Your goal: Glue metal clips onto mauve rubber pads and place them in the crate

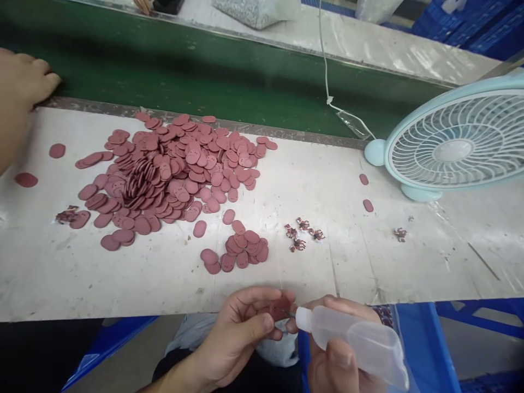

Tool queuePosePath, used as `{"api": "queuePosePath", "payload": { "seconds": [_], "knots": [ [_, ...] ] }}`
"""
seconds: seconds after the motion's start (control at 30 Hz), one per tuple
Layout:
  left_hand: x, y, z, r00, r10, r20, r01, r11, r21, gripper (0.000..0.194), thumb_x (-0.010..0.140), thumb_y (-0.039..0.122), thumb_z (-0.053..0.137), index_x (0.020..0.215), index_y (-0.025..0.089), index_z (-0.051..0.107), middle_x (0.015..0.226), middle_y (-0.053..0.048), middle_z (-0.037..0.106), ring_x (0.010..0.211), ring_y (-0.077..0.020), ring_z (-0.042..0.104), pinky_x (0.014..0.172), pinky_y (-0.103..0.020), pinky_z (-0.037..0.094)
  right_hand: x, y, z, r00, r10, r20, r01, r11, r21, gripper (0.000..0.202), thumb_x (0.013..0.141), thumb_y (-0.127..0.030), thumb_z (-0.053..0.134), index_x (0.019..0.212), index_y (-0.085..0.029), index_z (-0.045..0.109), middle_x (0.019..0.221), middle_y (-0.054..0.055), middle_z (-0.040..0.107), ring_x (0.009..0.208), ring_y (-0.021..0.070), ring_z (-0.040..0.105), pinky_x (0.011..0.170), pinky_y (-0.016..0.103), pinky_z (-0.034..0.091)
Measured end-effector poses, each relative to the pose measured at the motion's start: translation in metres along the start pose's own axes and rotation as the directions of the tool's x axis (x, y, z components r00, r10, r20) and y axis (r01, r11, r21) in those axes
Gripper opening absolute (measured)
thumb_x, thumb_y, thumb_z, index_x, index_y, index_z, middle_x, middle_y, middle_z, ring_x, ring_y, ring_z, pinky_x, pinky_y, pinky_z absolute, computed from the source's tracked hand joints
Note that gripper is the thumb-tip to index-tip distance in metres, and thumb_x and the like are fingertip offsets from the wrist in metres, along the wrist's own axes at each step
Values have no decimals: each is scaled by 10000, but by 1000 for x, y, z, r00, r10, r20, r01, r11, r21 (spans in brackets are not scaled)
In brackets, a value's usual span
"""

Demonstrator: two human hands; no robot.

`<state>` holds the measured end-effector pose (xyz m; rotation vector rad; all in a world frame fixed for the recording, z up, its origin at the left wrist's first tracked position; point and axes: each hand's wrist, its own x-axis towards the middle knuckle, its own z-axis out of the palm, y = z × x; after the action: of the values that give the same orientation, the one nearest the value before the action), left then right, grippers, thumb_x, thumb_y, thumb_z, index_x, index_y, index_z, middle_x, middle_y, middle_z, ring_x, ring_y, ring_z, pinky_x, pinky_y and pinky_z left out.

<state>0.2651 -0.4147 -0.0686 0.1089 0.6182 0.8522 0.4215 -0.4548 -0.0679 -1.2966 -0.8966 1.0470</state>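
Between the thumb and fingers of my left hand (241,333) is a dark red oval disc (280,309), held just past the table's front edge. My right hand (339,355) grips a translucent squeeze bottle (352,333) with a white cap, tilted so its thin nozzle meets or nearly meets the disc's face. Just beyond my hands lies a small pile of similar red discs (241,248). A much larger heap of discs (176,169) spreads over the table further left. To the right of the small pile sit several tiny brown-and-white figures (303,233).
A light-blue fan (454,147) stands at the right, its white cable crossing a green conveyor strip (245,76). Another person's hand (24,82) rests at the far left. Below the table on the right is a blue crate (426,344). Two loose discs (368,206) lie near the fan.
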Motion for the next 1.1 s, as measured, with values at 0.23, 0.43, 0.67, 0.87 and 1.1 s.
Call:
{"api": "queuePosePath", "payload": {
  "seconds": [0.23,0.43,0.67,0.87,1.1],
  "knots": [
    [0,1,-1,1000,-11,8,11,1000,-26,240,817,209,844,1051,245,807,1195,-71,802,861,-142,771,711,-166,584,8,-15,31,955,-164,-249,136,983,-127,277,908,-527,596,1137,-391,670,1017,67,576,559,246,559,398,430,465],
    [-1,2,0,1000,-13,3,14,999,-32,242,819,191,839,1054,237,803,1209,-84,796,971,-170,771,716,-166,587,9,-22,30,954,-188,-235,153,975,-158,286,885,-522,646,1128,-378,686,887,69,622,632,290,573,469,435,472],
    [-3,2,-3,1000,-22,12,22,999,-36,246,830,195,830,1072,233,798,1226,-98,788,944,-175,775,720,-178,593,19,-39,37,984,-125,-125,129,991,25,250,891,-518,650,1100,-381,669,681,25,646,583,281,570,451,413,481],
    [-2,1,-3,1000,-23,-1,23,999,-31,249,832,184,828,1074,234,798,1228,-91,788,984,-169,768,711,-163,585,15,-38,41,971,-164,-176,155,986,-66,253,867,-526,696,1068,-372,691,737,28,664,632,285,616,493,425,526],
    [-5,5,-5,1000,-13,22,13,1000,-11,220,859,187,798,1071,248,797,1246,-92,781,1099,-226,758,733,-166,584,55,-37,-14,944,302,134,-318,718,619,294,939,-457,618,1110,-223,668,727,33,691,554,191,675,394,259,552]
  ]
}}
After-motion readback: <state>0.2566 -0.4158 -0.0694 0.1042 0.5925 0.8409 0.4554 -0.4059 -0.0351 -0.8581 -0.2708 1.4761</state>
